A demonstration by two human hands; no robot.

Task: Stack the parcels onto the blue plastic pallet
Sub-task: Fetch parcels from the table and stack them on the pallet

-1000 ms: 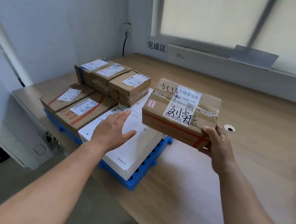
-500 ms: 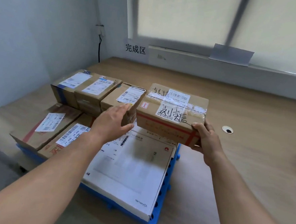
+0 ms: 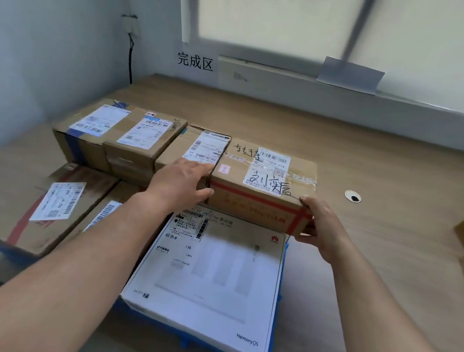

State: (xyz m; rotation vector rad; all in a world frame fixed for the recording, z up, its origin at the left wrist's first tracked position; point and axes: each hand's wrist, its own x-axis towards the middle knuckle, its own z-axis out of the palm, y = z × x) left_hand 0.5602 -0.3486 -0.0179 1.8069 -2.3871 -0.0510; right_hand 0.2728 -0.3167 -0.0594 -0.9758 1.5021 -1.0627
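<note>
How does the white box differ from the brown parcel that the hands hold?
The white box is flat, wide and white; the brown parcel is taller, narrower cardboard with red tape. No hand holds the white box; the right hand grips the brown parcel, the left hand touches its end. Both carry shipping labels.

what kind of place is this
Probably a parcel sorting or packing room: labelled cardboard parcels stacked on a blue pallet, a long wooden worktop, and a wall sign marking the area.

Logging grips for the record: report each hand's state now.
Left hand: open, fingers straight against the parcel.
Right hand: grips the parcel's right end.
</note>
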